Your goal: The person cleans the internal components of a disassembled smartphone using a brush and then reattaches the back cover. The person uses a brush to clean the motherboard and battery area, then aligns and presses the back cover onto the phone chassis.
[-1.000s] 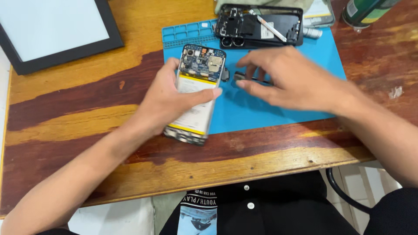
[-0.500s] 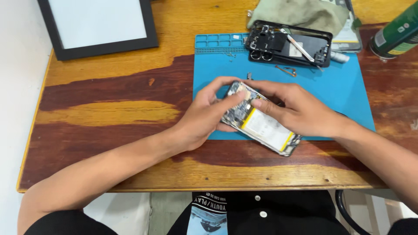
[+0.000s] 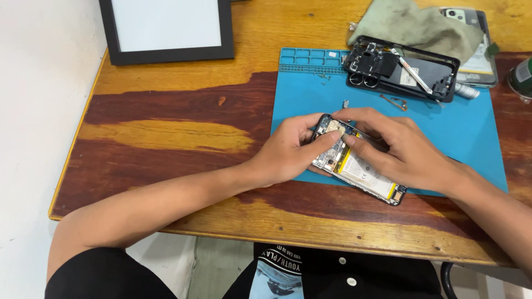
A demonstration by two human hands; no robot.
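An opened phone [image 3: 363, 171] with its back removed, showing a yellow-edged battery and circuit boards, lies slanted on the near edge of a blue work mat [image 3: 310, 102]. My left hand [image 3: 288, 149] grips the phone's upper end from the left side. My right hand [image 3: 402, 147] rests over the phone from the right, with its fingertips pressed on the board at the top of the phone.
A black phone back cover [image 3: 429, 69] with a thin tool lying on it sits at the mat's far edge, beside a green cloth [image 3: 415, 25] and another phone [image 3: 479, 61]. A black-framed panel [image 3: 166, 27] stands at the back left. Small loose parts [image 3: 394, 102] lie on the mat.
The phone has turned from upright in my left hand to slanted and low over the mat. My right hand came from the mat onto the phone's top.
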